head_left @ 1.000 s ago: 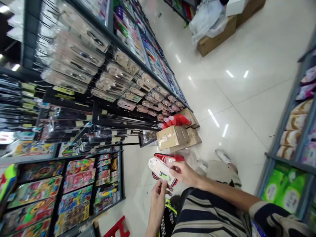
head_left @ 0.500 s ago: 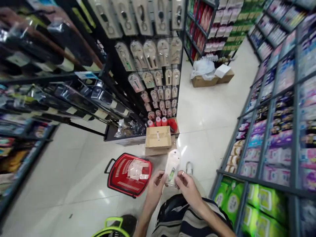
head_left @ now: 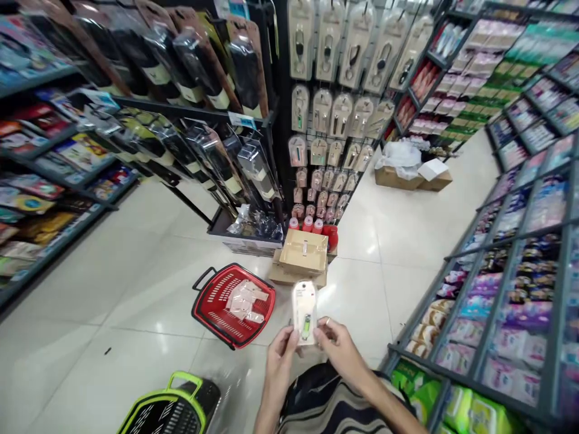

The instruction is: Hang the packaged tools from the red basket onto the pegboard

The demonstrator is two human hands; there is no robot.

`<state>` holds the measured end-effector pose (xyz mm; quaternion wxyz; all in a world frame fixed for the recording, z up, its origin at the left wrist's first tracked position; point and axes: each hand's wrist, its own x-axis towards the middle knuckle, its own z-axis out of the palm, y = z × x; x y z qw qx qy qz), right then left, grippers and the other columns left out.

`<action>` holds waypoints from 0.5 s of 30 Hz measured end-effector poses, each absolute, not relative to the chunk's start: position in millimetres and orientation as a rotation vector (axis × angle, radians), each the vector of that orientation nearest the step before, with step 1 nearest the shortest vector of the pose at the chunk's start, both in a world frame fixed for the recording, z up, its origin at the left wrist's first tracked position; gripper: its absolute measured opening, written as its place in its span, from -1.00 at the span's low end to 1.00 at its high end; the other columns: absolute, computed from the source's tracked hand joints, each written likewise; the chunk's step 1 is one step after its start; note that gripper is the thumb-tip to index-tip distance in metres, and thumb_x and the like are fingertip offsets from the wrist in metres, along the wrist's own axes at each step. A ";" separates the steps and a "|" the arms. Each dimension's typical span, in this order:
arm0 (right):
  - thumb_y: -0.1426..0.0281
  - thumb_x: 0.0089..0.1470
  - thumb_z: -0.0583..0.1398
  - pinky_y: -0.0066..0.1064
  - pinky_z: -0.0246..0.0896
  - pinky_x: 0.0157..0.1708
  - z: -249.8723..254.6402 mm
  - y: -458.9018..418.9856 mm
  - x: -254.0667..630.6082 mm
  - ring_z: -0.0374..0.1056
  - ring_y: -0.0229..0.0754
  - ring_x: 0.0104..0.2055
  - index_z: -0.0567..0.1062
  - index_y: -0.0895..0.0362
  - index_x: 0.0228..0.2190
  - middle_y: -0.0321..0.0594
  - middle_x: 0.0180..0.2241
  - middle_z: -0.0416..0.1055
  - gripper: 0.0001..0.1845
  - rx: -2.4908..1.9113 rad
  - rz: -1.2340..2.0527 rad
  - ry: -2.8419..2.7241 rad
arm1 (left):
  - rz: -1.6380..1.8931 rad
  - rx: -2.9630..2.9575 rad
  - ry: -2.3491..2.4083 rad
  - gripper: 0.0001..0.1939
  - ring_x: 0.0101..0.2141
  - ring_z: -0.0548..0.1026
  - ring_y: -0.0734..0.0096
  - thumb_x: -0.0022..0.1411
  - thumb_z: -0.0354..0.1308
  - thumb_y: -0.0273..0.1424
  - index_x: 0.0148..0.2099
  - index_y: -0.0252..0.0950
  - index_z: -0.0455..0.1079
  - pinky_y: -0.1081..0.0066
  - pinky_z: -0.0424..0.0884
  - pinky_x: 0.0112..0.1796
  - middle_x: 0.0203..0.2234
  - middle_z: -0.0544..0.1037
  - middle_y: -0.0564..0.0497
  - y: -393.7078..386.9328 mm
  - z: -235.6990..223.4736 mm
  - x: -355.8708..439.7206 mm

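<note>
I'm looking down at a red basket (head_left: 234, 304) on the floor tiles, and that is my landmark. Inside it lies a loose heap of clear blister packs (head_left: 245, 299), flat on the bottom. Just beyond the basket and to its right sit stacked cardboard boxes (head_left: 302, 256), lids shut, with red-capped bottles (head_left: 313, 225) behind them against the foot of the black rack (head_left: 280, 120). That rack carries rows of carded packs (head_left: 329, 114) on pegs. Nearer to me than the basket, down-left, a green-rimmed black basket (head_left: 169, 407) pokes into view; I cannot tell what it holds.

Now the grip. Right of the red basket, on my side of it, both hands hold one pack (head_left: 304, 311) upright, with a small green item in its lower half. My left hand (head_left: 279, 355) pinches the pack's lower left edge, thumb in front. My right hand (head_left: 340, 349) closes on the lower right corner, fingertips (head_left: 320, 328) on the card. Both grips are closed on the pack, which is off the floor and clear of the basket.
</note>
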<state>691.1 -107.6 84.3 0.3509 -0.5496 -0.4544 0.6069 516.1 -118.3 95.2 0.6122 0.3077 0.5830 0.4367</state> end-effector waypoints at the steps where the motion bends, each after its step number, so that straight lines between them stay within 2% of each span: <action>1: -0.03 0.30 0.20 -0.38 0.24 -0.31 81.8 -107.7 685.2 0.34 -0.18 -0.34 0.54 0.13 -0.20 -0.27 -0.40 0.44 -0.55 -1.388 1.623 -1.196 | 1.018 0.711 1.428 -0.51 -0.41 0.46 0.35 0.20 0.36 0.02 -0.14 -0.35 0.58 0.44 0.43 -0.35 -0.30 0.63 -0.09 -127.6 97.7 508.9; 5: 0.09 0.29 0.22 -0.39 0.25 -0.30 85.8 -107.7 673.5 0.39 -0.19 -0.33 0.58 0.15 -0.20 -0.27 -0.39 0.51 -0.63 -1.191 1.761 -1.347 | 1.044 0.722 1.671 -0.49 -0.45 0.45 0.38 0.15 0.40 0.02 -0.10 -0.32 0.59 0.41 0.47 -0.30 -0.28 0.64 -0.07 -166.9 111.2 493.9; 10: 0.26 0.25 0.24 -0.44 0.22 -0.31 111.2 -104.3 667.9 0.39 -0.23 -0.34 0.61 0.14 -0.22 -0.32 -0.39 0.53 -0.78 -1.079 1.670 -1.510 | 1.160 0.594 1.716 -0.42 -0.48 0.46 0.38 0.04 0.44 0.07 -0.13 -0.34 0.59 0.42 0.49 -0.36 -0.28 0.64 -0.08 -182.6 123.9 492.7; 15: 0.15 0.28 0.23 -0.42 0.22 -0.32 106.0 -110.1 638.2 0.40 -0.19 -0.31 0.62 0.12 -0.17 -0.25 -0.32 0.57 -0.69 -1.193 1.585 -1.459 | 1.149 0.626 1.582 -0.39 -0.49 0.49 0.34 -0.02 0.46 0.10 -0.18 -0.34 0.58 0.39 0.51 -0.40 -0.41 0.61 -0.05 -171.8 117.2 468.9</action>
